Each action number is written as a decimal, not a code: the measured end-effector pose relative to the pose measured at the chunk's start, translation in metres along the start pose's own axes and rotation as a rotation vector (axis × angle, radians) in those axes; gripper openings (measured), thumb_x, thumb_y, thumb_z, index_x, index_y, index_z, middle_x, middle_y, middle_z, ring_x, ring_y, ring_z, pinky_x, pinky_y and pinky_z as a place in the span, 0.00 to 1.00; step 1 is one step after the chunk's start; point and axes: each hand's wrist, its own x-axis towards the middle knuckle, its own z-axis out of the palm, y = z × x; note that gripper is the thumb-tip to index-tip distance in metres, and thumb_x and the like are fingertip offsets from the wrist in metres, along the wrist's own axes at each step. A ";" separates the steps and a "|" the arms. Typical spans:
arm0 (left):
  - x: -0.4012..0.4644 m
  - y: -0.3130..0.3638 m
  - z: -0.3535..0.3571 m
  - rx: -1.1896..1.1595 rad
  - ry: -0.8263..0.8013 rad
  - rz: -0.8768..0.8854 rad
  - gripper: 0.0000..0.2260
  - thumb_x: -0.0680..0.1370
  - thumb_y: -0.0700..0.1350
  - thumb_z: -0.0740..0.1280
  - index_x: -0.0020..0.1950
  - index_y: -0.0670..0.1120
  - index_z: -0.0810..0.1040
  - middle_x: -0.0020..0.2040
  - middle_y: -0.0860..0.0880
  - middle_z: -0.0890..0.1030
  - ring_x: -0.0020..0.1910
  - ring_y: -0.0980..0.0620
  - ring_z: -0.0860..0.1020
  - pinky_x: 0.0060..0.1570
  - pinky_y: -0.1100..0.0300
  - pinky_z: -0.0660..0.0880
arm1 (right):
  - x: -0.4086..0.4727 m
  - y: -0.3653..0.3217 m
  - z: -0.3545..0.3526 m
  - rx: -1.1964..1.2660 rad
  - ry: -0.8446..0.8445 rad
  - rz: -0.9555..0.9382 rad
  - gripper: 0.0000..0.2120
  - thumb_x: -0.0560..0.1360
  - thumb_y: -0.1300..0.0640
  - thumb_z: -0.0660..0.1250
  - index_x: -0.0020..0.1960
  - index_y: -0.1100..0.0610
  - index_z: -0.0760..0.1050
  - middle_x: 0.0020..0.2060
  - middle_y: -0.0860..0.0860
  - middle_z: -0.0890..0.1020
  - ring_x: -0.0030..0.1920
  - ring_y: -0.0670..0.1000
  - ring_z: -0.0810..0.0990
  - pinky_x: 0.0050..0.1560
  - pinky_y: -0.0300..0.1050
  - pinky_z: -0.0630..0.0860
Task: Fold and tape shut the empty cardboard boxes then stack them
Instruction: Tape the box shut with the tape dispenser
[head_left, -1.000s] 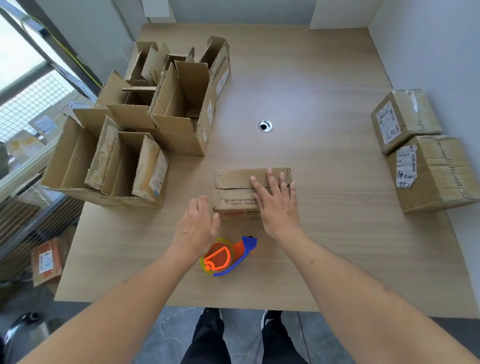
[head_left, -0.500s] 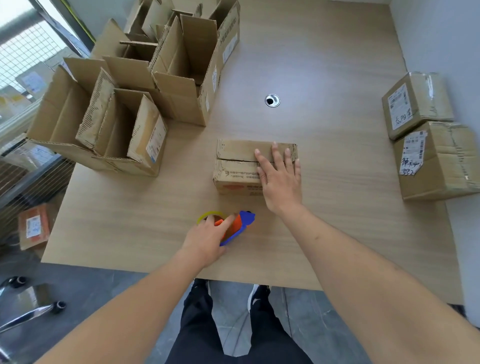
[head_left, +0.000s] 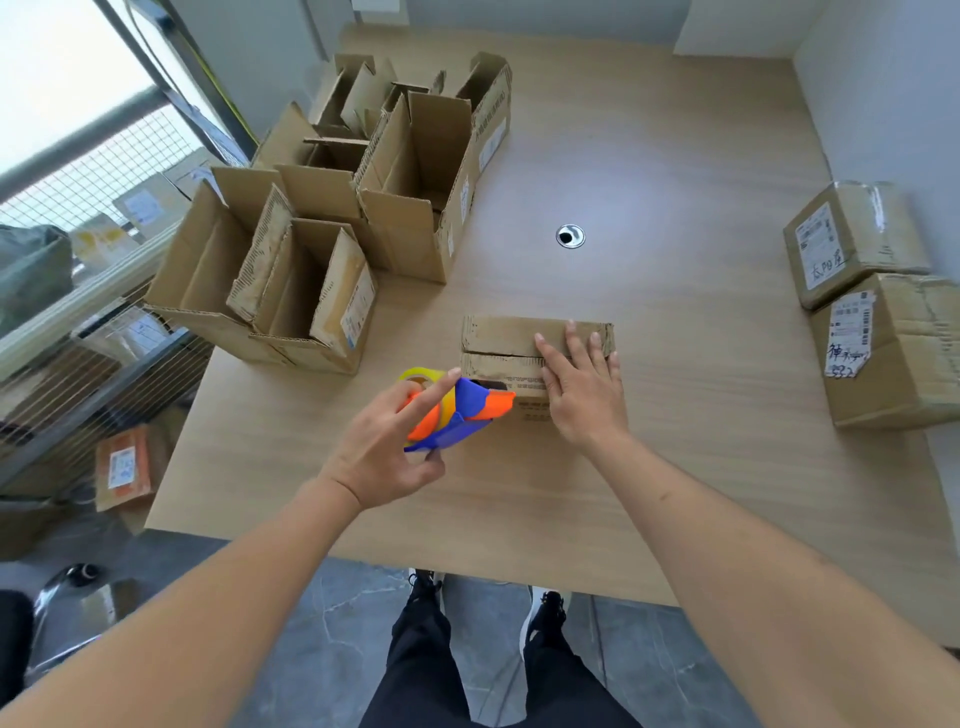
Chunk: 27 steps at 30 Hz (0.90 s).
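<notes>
Resting at table (head_left: 675, 467) centre: one folded cardboard box (head_left: 511, 340), flaps down, with the right hand (head_left: 584, 387) laid flat on its top, fingers straight and released. Left hand (head_left: 387, 447), at 8 o'clock of that box, has fingers curled around a tape dispenser (head_left: 462, 410) in orange and blue, yellowish roll fitted, its nose touching the box's near left corner. Open boxes (head_left: 311, 270), flaps up, cluster at 10 o'clock; two taped boxes (head_left: 872, 301) sit side by side at 3 o'clock.
</notes>
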 end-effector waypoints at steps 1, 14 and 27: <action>0.008 0.001 -0.006 0.018 0.013 0.011 0.43 0.69 0.46 0.71 0.83 0.56 0.59 0.55 0.49 0.73 0.47 0.46 0.73 0.45 0.49 0.76 | -0.004 -0.003 0.001 0.014 -0.011 -0.009 0.23 0.87 0.46 0.50 0.81 0.36 0.53 0.83 0.46 0.46 0.83 0.57 0.44 0.80 0.56 0.40; 0.086 0.018 -0.014 0.228 -0.184 0.189 0.43 0.72 0.56 0.73 0.82 0.65 0.53 0.58 0.47 0.72 0.51 0.44 0.73 0.52 0.47 0.76 | -0.014 0.016 -0.027 0.196 -0.116 -0.133 0.26 0.82 0.57 0.65 0.78 0.44 0.66 0.81 0.42 0.57 0.81 0.50 0.56 0.76 0.51 0.59; 0.100 0.021 -0.010 0.302 -0.291 0.225 0.37 0.72 0.57 0.63 0.81 0.65 0.57 0.59 0.48 0.70 0.54 0.45 0.70 0.55 0.48 0.72 | 0.000 0.033 -0.036 0.697 0.004 -0.079 0.12 0.76 0.59 0.74 0.57 0.47 0.84 0.52 0.42 0.85 0.56 0.44 0.82 0.61 0.47 0.77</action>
